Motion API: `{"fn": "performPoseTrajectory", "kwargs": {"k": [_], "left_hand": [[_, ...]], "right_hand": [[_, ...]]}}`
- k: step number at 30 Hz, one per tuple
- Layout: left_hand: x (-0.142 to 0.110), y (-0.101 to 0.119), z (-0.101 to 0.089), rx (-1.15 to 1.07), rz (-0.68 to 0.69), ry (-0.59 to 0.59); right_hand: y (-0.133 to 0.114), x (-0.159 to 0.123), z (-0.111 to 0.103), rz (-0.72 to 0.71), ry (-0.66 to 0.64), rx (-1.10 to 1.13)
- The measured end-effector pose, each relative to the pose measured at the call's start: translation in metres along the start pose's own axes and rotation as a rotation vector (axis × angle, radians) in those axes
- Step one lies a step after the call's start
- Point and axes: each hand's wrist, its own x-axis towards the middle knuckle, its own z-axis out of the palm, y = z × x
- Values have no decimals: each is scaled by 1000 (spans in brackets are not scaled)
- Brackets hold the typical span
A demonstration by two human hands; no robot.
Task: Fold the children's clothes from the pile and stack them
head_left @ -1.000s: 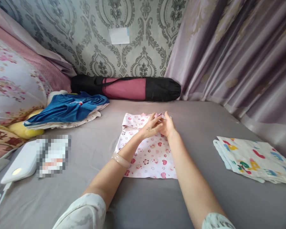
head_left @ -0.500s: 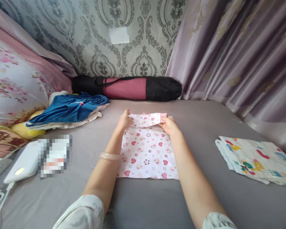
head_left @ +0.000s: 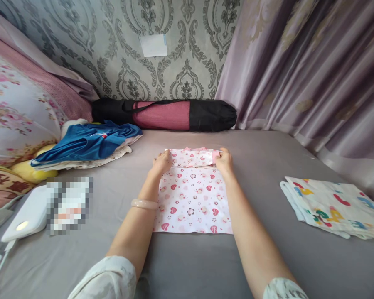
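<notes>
A small white garment (head_left: 191, 199) printed with pink hearts and flowers lies flat on the grey bedsheet (head_left: 205, 265). Its far part is folded over into a narrow band with a pink cuff at the right end. My left hand (head_left: 161, 162) rests on the left end of that band, fingers curled down on the cloth. My right hand (head_left: 225, 160) pinches the pink cuff end of the band. A pale bangle sits on my left wrist.
A folded white cloth with coloured letters (head_left: 333, 207) lies at the right. A blue garment (head_left: 87, 141) tops a pile at the left, near pillows and a white power bank (head_left: 25, 214). A black and pink roll bag (head_left: 165, 114) lies along the wall; curtains hang right.
My hands moved apart from the middle of the garment's far edge to its two ends. The sleeve now lies folded across the top as a flat band.
</notes>
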Motion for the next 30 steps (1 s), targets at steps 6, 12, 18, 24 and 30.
{"fn": "performPoseTrajectory", "kwargs": {"k": [6, 12, 18, 24, 30], "left_hand": [[-3, 11, -5, -14, 9, 56], [-15, 51, 6, 38, 249, 173], [-23, 66, 26, 176, 329, 173], [-21, 51, 38, 216, 220, 174], [-17, 52, 40, 211, 185, 115]], "right_hand": [[-7, -13, -2, -147, 16, -165], [-27, -34, 13, -444, -100, -430], [-41, -57, 36, -617, -353, -577], [-34, -56, 41, -533, -420, -646], [-31, -54, 43, -522, -419, -630]]}}
